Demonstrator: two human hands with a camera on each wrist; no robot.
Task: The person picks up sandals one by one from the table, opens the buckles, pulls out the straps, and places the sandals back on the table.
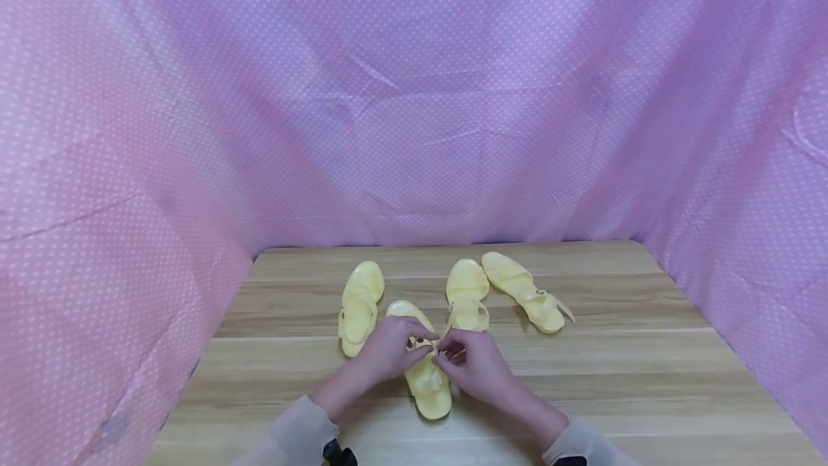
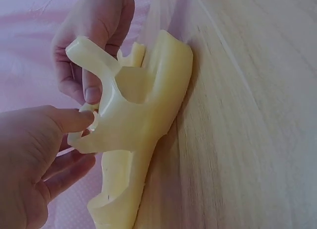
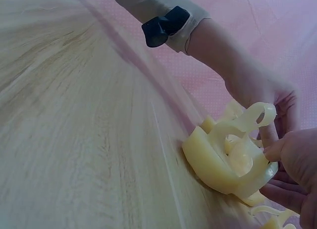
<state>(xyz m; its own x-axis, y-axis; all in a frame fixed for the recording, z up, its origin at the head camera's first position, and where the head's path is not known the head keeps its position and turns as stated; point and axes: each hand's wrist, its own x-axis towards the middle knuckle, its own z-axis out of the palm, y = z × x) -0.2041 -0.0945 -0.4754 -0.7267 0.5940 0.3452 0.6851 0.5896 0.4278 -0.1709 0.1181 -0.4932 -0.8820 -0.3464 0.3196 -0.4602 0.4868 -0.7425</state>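
Observation:
A pale yellow jelly sandal [image 1: 432, 405] stands sole down on the wooden table, between both hands. In the left wrist view, its strap [image 2: 86, 53] rises from the upper, with a loop at the side. My left hand [image 1: 391, 352] pinches the sandal's loop side, thumb on top. From the other side my right hand [image 1: 477, 367] pinches the strap area, its thumb pressed on the edge in the right wrist view. The fingertips of both hands nearly meet, and the straps partly hide them.
A matching sandal [image 1: 362, 308] lies to the left. Another sandal [image 1: 467, 282] lies behind the right hand, and one more sandal [image 1: 517, 282] lies slanted at the back right with its strap sticking out. Pink dotted cloth [image 1: 414, 128] hangs around the wooden table [image 1: 272, 380].

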